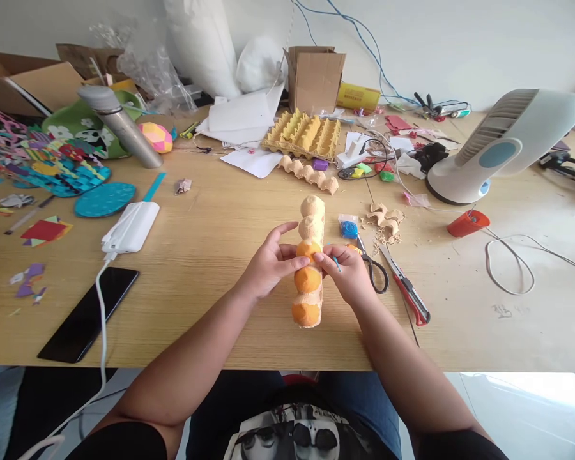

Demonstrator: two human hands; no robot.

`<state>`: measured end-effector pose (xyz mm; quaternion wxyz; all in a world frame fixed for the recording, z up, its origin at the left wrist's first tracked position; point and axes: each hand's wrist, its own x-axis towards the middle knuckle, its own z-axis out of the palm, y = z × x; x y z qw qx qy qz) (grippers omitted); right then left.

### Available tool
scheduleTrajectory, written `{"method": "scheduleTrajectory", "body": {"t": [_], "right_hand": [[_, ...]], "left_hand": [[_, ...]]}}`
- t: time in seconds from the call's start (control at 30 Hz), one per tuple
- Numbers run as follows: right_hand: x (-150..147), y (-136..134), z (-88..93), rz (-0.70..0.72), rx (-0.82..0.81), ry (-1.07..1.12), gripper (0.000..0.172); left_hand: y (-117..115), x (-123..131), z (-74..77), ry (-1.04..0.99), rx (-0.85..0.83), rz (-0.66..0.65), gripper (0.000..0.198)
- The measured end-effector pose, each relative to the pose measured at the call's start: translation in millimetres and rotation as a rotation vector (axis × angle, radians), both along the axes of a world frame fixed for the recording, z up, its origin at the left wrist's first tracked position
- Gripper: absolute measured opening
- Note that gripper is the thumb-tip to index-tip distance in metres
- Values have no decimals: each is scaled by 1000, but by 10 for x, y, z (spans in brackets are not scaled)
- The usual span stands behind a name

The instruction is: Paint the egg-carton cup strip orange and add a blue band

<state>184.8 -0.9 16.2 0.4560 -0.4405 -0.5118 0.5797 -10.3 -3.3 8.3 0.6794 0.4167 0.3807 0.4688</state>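
Between my two hands is a strip cut from an egg carton [309, 282], held lengthwise away from me above the table. Three of its bumps nearest me are covered in orange; the far bumps are plain beige. My left hand [273, 259] grips its left edge, thumb pressed on the third bump. From the other side my right hand [344, 268] pinches the same orange bump with its thumb, fingers partly hidden. A small blue sliver shows by the right fingers. Close to that hand lie black-handled scissors [378, 271] and a blue clay packet [349, 228].
A red utility knife [409, 294] lies right of the scissors, near carton scraps [387, 219]. Farther back are another carton strip [309, 174] and a yellow egg tray [303, 134]. A white fan [505, 147] stands right; a phone [90, 313] and power bank [131, 227] lie left.
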Motion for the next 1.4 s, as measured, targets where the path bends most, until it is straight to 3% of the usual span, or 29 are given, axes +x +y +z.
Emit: {"method": "scheduleTrajectory", "body": {"t": [0.3,0.5,0.93,1.2,1.4], "right_hand": [[5,-17,34,83,22,50,48],[19,-16,-41,72,8,111,52],[3,-7,-65,45,-141,245,56],[4,5,-83,78,-268,389,53],[1,2,-124,62,-274,381,50]], "left_hand": [[51,-95,13,78,78,-24,104],[42,-87,30,56,70,-50,100],[6,-49,30,77,77,-86,113],[3,-40,57,100,71,-37,108],[-12,-15,80,108,79,-42,108]]}}
